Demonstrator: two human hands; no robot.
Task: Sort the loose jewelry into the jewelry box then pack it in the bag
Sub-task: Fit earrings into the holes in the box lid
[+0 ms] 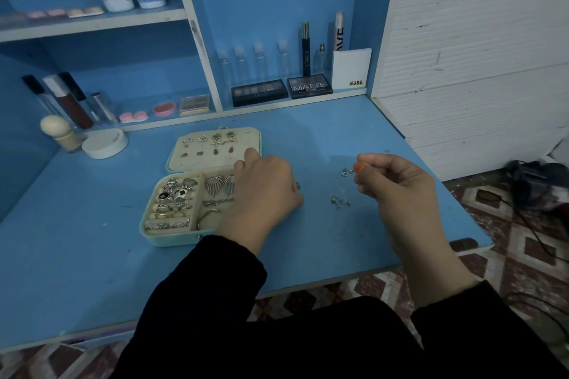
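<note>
Box (172, 238) is open on the blue desk (92, 255): mint shell, cream velvety lining, long axis running away from me, lid (197, 161) flat at the far end with small studs pinned in rows. Left hand (264, 191) covers the box's right side, fingers curled up to the lid's right edge; can't tell if they're pinching anything. Well right of the box, the right hand (397, 191) has its fingers bunched, pinching a tiny silver earring (347, 172) that pokes out boxward. Loose bits (340, 203) lie between box and that hand.

Jewelry box (166, 239) open, filled; loose earrings (340, 203), apparently, beside it.
</note>
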